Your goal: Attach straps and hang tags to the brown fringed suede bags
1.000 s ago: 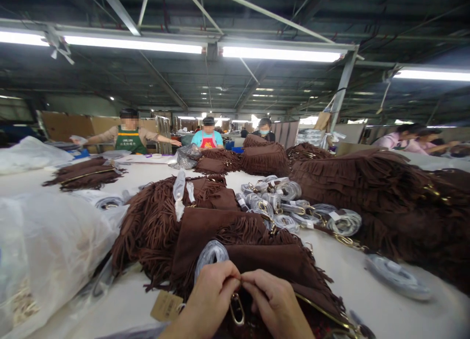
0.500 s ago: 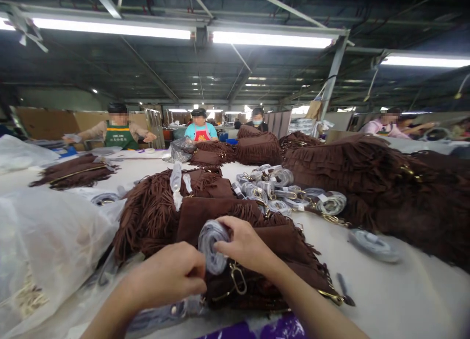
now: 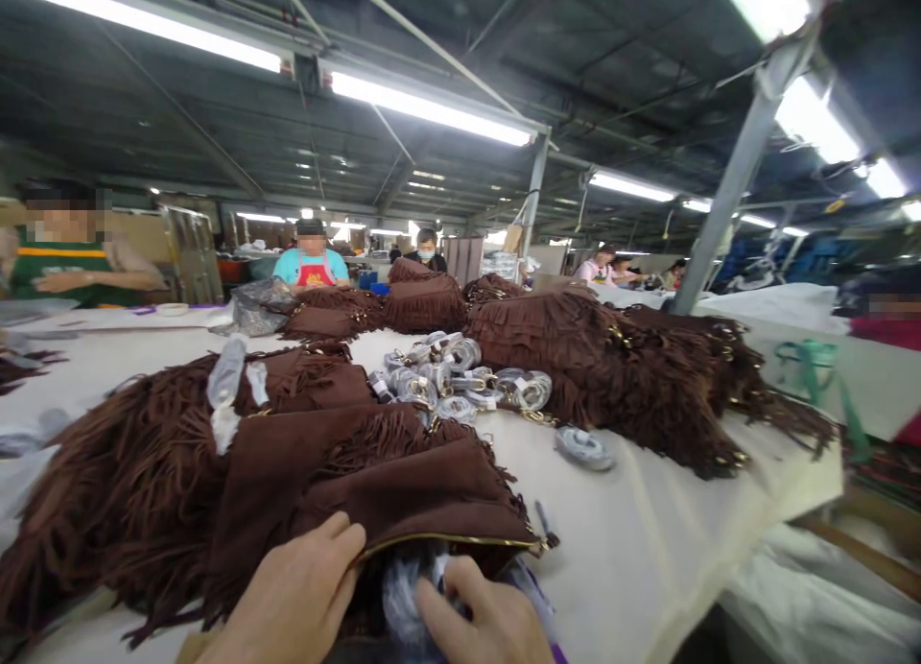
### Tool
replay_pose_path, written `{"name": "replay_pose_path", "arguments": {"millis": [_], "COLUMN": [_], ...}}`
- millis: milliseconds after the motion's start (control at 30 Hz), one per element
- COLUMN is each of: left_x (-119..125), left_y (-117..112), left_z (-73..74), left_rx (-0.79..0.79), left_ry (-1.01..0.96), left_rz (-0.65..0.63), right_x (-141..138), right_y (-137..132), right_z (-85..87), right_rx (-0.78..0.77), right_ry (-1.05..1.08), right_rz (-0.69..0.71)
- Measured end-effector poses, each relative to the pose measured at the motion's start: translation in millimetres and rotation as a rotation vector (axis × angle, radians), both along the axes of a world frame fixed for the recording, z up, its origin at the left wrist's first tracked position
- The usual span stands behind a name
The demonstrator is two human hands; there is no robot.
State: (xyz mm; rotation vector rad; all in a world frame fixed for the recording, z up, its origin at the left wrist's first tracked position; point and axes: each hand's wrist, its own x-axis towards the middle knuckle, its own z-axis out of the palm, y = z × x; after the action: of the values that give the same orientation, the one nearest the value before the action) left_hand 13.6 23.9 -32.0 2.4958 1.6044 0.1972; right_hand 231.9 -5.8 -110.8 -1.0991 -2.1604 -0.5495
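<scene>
A brown fringed suede bag point(image 3: 403, 486) lies in front of me on the white table point(image 3: 648, 558), its gold zip edge lifted. My left hand point(image 3: 295, 597) rests on the bag's near edge, thumb at the zip opening, holding it apart. My right hand point(image 3: 482, 626) is at the opening with its fingers closed on a plastic-wrapped strap bundle point(image 3: 407, 592) that sits partly inside the bag. More fringed bags point(image 3: 144, 453) are piled to the left under it.
A heap of wrapped straps with gold clasps point(image 3: 460, 381) lies mid-table, one loose strap bundle point(image 3: 584, 446) beside it. A long stack of brown fringed bags point(image 3: 619, 367) runs along the right. Co-workers stand behind the far edge. The table's corner drops off at right.
The view swung right and closer. The wrapped strap my right hand held above the bag now sits in the bag's opening; my left hand moved onto the bag's edge.
</scene>
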Motion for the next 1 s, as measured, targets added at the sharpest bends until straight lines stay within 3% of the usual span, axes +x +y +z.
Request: {"name": "replay_pose_path", "arguments": {"millis": [67, 133, 267, 367, 533, 733, 833, 1000], "left_x": [1.6, 1.2, -5.7, -12.7, -24.7, -29.2, -27.5, -29.0], "left_y": [-1.0, -0.1, 2.9, 1.3, -1.8, -1.3, -0.4, -1.5], "left_z": [-5.5, -10.9, -10.3, -5.3, -3.9, 0.0, -1.2, 4.9], "left_rx": [0.03, 0.05, 0.002, -0.029, 0.0, 0.131, 0.132, 0.018], "left_ry": [0.007, 0.012, 0.02, 0.034, 0.056, -0.137, -0.182, -0.226], "left_rz": [-0.031, -0.05, -0.01, -0.003, -0.012, -0.005, -0.023, -0.077], "right_x": [-15.2, -31.4, -45.9, -34.6, 2.6, 53.4, 52.3, 44.2], "right_y": [18.9, 31.3, 30.5, 25.2, 35.6, 39.5, 36.5, 56.1], "right_z": [1.9, -3.5, -30.7, -42.0, -32.5, -30.5, -37.6, -39.3], "right_rx": [0.091, 0.066, -0.055, -0.03, -0.06, -0.081, -0.17, -0.108], "right_ry": [-0.076, -0.063, -0.067, -0.137, -0.185, -0.108, -0.161, -0.257], "right_rz": [-0.088, -0.168, -0.076, 0.005, 0.125, -0.001, 0.023, -0.235]}}
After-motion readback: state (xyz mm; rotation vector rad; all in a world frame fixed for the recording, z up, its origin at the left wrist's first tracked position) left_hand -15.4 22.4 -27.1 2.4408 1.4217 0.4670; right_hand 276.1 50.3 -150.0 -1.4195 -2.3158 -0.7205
